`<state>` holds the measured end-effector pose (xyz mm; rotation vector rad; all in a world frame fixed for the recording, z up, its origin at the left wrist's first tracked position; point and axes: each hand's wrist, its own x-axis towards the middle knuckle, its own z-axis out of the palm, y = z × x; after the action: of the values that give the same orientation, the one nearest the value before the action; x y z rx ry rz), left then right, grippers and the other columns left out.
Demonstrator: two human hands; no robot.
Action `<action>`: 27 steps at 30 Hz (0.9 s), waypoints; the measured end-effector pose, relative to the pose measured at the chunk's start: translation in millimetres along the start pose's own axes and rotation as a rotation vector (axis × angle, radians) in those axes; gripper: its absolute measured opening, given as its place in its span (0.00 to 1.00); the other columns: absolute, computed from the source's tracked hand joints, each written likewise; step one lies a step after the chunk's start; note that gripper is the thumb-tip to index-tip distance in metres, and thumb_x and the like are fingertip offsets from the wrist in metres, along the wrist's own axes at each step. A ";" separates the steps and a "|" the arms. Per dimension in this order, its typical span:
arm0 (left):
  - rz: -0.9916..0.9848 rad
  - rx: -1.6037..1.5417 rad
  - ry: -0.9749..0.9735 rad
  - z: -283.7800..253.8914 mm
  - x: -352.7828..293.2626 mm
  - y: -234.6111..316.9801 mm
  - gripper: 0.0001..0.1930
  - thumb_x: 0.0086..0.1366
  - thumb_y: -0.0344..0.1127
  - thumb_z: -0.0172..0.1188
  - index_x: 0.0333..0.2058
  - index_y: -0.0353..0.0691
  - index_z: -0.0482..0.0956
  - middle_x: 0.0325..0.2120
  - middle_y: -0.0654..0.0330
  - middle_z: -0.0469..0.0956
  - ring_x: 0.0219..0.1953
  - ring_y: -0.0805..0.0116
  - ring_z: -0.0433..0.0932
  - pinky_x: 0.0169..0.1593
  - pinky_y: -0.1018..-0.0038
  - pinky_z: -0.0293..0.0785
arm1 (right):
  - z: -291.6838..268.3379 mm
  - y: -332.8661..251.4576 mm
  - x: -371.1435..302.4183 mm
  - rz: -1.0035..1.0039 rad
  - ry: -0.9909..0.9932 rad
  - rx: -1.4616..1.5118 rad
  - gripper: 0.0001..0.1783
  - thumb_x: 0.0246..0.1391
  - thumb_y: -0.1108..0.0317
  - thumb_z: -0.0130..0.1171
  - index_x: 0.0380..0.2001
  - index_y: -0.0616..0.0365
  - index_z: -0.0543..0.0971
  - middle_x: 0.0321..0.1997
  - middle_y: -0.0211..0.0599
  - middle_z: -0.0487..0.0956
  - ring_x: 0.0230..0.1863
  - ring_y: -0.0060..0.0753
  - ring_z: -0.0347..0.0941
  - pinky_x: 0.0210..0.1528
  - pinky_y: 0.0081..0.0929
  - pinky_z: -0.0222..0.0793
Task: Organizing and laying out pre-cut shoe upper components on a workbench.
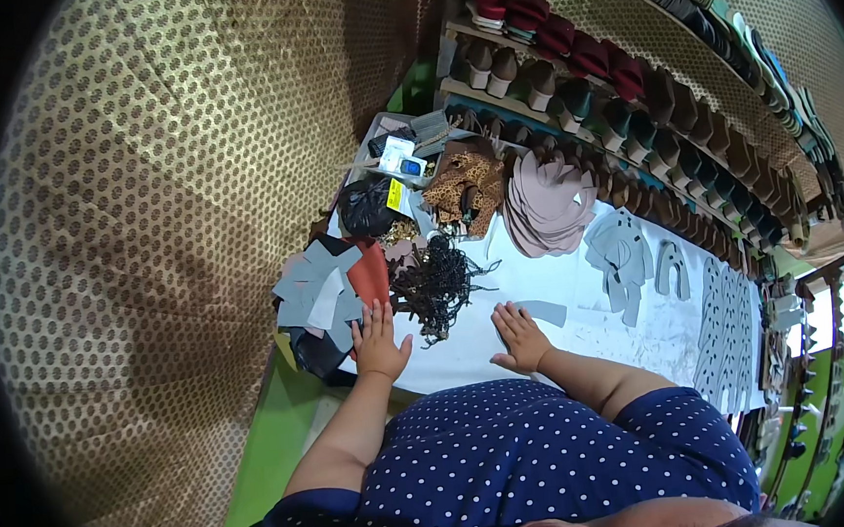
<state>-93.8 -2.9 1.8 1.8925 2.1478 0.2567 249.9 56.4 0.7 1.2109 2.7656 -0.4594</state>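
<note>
My left hand (379, 343) lies with its fingers spread at the near left of the white work surface (478, 362). Its fingertips are close to a red-orange piece (369, 270) and a heap of grey cut pieces (313, 283). My right hand (520, 338) is also flat, fingers stretched out, at the left end of a curved grey strip (546, 312); whether it touches the strip I cannot tell. Beyond and between the hands sits a tangle of dark straps (435, 287). Neither hand holds anything that I can see.
Behind the straps lie a black plastic bag (367, 206), leopard-print pieces (466, 187) and a fanned stack of pale pink pieces (547, 204). Grey cut-outs (621, 252) are spread to the right. Shelves of heeled shoes (592, 105) line the far side; a patterned curtain (165, 232) hangs left.
</note>
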 end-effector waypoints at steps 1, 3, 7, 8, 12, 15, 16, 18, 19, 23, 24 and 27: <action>-0.005 0.005 0.001 -0.5 -0.1 0.3 0.47 0.63 0.57 0.58 0.74 0.44 0.49 0.75 0.53 0.47 0.77 0.52 0.44 0.75 0.49 0.34 | -1.5 1.5 -7.1 -0.037 -0.037 -0.019 0.56 0.57 0.32 0.50 0.73 0.65 0.50 0.78 0.57 0.49 0.79 0.60 0.40 0.77 0.57 0.35; -0.013 0.008 -0.007 -2.3 0.7 1.2 0.46 0.63 0.56 0.58 0.74 0.44 0.50 0.75 0.53 0.47 0.77 0.52 0.44 0.75 0.49 0.34 | -2.9 3.3 -14.1 -0.074 -0.082 -0.033 0.56 0.57 0.31 0.50 0.73 0.65 0.51 0.78 0.58 0.49 0.79 0.60 0.41 0.77 0.57 0.36; -0.020 0.010 -0.032 -4.5 3.2 1.8 0.46 0.63 0.56 0.58 0.74 0.44 0.50 0.75 0.53 0.47 0.76 0.52 0.45 0.75 0.49 0.34 | -7.5 3.4 -13.7 -0.082 -0.113 -0.056 0.56 0.57 0.31 0.49 0.73 0.64 0.50 0.78 0.56 0.50 0.79 0.58 0.41 0.77 0.57 0.36; -0.022 0.009 -0.028 -4.0 3.6 1.1 0.46 0.63 0.56 0.58 0.74 0.44 0.50 0.75 0.53 0.47 0.76 0.52 0.44 0.75 0.49 0.34 | -8.6 2.7 -11.9 -0.075 -0.130 -0.070 0.56 0.58 0.31 0.48 0.74 0.64 0.49 0.79 0.54 0.49 0.80 0.56 0.40 0.77 0.56 0.35; -0.018 0.024 -0.019 -0.9 3.5 1.1 0.46 0.63 0.56 0.58 0.73 0.43 0.51 0.75 0.53 0.47 0.77 0.51 0.44 0.75 0.48 0.34 | -8.8 3.3 -12.9 -0.088 -0.109 -0.081 0.56 0.58 0.31 0.48 0.74 0.64 0.49 0.79 0.53 0.49 0.80 0.56 0.40 0.77 0.56 0.35; -0.018 0.034 -0.019 -0.8 2.2 0.7 0.46 0.63 0.56 0.58 0.73 0.43 0.50 0.75 0.52 0.47 0.77 0.51 0.44 0.75 0.48 0.34 | -6.4 4.6 -13.5 -0.103 -0.071 -0.071 0.56 0.58 0.31 0.49 0.74 0.63 0.50 0.79 0.52 0.49 0.80 0.56 0.40 0.77 0.56 0.35; -0.014 0.035 -0.013 0.0 1.9 1.4 0.46 0.63 0.56 0.58 0.73 0.43 0.50 0.75 0.52 0.47 0.77 0.51 0.44 0.75 0.48 0.34 | -5.8 4.9 -14.5 -0.103 -0.065 -0.066 0.56 0.57 0.31 0.49 0.74 0.63 0.50 0.79 0.52 0.50 0.80 0.56 0.40 0.77 0.55 0.35; -0.014 0.034 -0.013 2.2 1.0 1.3 0.46 0.63 0.56 0.58 0.73 0.43 0.50 0.75 0.52 0.47 0.77 0.51 0.44 0.75 0.49 0.34 | -2.3 7.1 -15.5 -0.104 -0.055 -0.063 0.56 0.57 0.30 0.49 0.74 0.63 0.51 0.79 0.52 0.50 0.80 0.56 0.41 0.77 0.55 0.36; -0.015 0.036 -0.009 2.9 0.4 0.7 0.46 0.63 0.56 0.58 0.73 0.43 0.50 0.75 0.52 0.47 0.77 0.51 0.44 0.75 0.49 0.34 | 0.2 9.8 -15.7 -0.117 -0.027 -0.035 0.56 0.57 0.30 0.50 0.74 0.63 0.51 0.78 0.53 0.51 0.79 0.56 0.42 0.77 0.55 0.36; -0.014 0.030 -0.008 4.2 0.1 0.6 0.46 0.63 0.56 0.58 0.73 0.43 0.50 0.75 0.52 0.48 0.77 0.51 0.44 0.75 0.49 0.34 | -5.1 24.9 -22.9 -0.145 -0.025 -0.035 0.55 0.56 0.31 0.51 0.73 0.62 0.53 0.78 0.52 0.53 0.78 0.57 0.46 0.77 0.55 0.39; -0.015 0.025 -0.005 3.7 0.7 1.2 0.46 0.62 0.55 0.59 0.73 0.43 0.50 0.75 0.52 0.48 0.77 0.51 0.44 0.75 0.49 0.35 | -6.2 29.5 -24.5 -0.140 0.007 -0.058 0.55 0.56 0.32 0.52 0.73 0.61 0.54 0.78 0.51 0.54 0.78 0.55 0.47 0.77 0.55 0.40; -0.009 0.020 -0.010 1.5 2.9 2.3 0.46 0.62 0.55 0.59 0.73 0.43 0.51 0.75 0.52 0.48 0.76 0.51 0.45 0.75 0.49 0.35 | -8.7 37.5 -25.7 -0.133 -0.018 -0.061 0.54 0.56 0.33 0.53 0.73 0.60 0.54 0.78 0.49 0.54 0.78 0.53 0.47 0.77 0.55 0.40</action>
<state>-91.5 0.3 0.9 1.8903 2.1594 0.2247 295.2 65.0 5.1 1.0095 2.8341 -0.3918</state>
